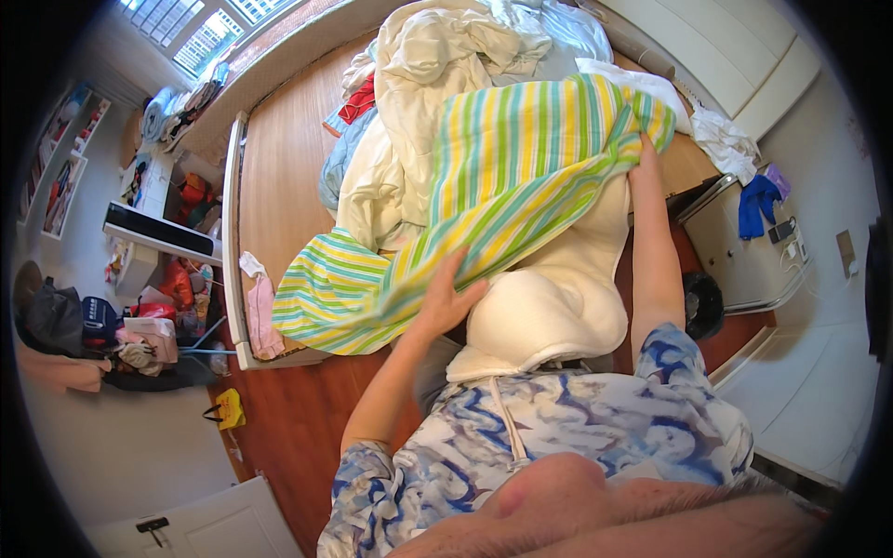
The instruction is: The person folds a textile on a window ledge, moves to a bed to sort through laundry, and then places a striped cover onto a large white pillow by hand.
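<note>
A striped cloth (pixel 520 150) in green, yellow, teal and white spreads across the heap before me. My right hand (pixel 643 155) grips its bunched right end. At the cloth's near edge, my left hand (pixel 446 300) rests with thumb and fingers apart, slightly blurred and pinching nothing that I can see. Below the cloth, a thick cream fleecy pad or blanket (pixel 551 314) bulges over the near edge, against my front. Behind lies a crumpled cream cover (pixel 398 160), partly hidden under the stripes.
Wooden bed boards (pixel 293 139) carry the heap, with a pale frame edge (pixel 234 209) at left. A pink garment (pixel 264 317) lies by that edge. To the right stand a cabinet (pixel 725 244) and a black bin (pixel 701 303). A yellow bag (pixel 229 409) sits on the floor.
</note>
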Demonstrator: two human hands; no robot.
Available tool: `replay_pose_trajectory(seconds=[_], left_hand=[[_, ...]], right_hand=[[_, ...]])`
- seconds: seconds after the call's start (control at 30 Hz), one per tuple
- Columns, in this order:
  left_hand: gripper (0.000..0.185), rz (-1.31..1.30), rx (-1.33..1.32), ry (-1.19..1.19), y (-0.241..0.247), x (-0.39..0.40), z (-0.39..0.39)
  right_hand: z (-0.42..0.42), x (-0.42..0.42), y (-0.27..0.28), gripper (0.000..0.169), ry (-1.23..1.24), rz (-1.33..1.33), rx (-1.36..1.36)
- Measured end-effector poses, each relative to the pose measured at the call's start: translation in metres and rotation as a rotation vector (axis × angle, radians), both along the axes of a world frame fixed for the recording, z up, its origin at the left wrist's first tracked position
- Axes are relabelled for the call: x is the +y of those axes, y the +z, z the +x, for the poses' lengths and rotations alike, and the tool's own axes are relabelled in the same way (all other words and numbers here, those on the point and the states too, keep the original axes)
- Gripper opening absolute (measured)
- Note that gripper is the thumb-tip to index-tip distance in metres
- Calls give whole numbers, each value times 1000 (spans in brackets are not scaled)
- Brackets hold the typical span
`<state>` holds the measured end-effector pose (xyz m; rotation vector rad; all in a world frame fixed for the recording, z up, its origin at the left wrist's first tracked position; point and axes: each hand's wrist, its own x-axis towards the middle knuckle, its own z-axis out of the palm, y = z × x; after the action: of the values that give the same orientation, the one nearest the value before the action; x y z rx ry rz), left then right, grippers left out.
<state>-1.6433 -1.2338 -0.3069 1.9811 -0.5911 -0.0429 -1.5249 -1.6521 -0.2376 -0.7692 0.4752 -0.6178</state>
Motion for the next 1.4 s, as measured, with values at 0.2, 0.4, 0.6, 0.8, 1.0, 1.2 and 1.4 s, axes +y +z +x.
replay_pose_trajectory(seconds=[0.2, 0.4, 0.6, 0.8, 1.0, 1.2, 1.4], left_hand=[[69, 155, 42, 44, -72, -2, 4], [62, -54, 554, -77, -59, -4, 7], [59, -228, 567, -18, -129, -22, -4], [47, 265, 329, 393, -169, 11, 15], [16, 669, -232, 381, -178, 15, 22], [14, 311, -268, 930, -144, 90, 47], [10, 290, -433, 593, -58, 98, 7]], right_hand=[[-11, -33, -40, 48, 151, -128, 69], [12, 5, 0, 46, 25, -137, -43], [58, 21, 45, 44, 74, -309, -151], [78, 62, 104, 41, 133, -326, -180], [94, 46, 86, 40, 9, -353, -183], [100, 5, 58, 48, -24, -278, -114], [80, -9, 35, 43, -122, -185, -43]])
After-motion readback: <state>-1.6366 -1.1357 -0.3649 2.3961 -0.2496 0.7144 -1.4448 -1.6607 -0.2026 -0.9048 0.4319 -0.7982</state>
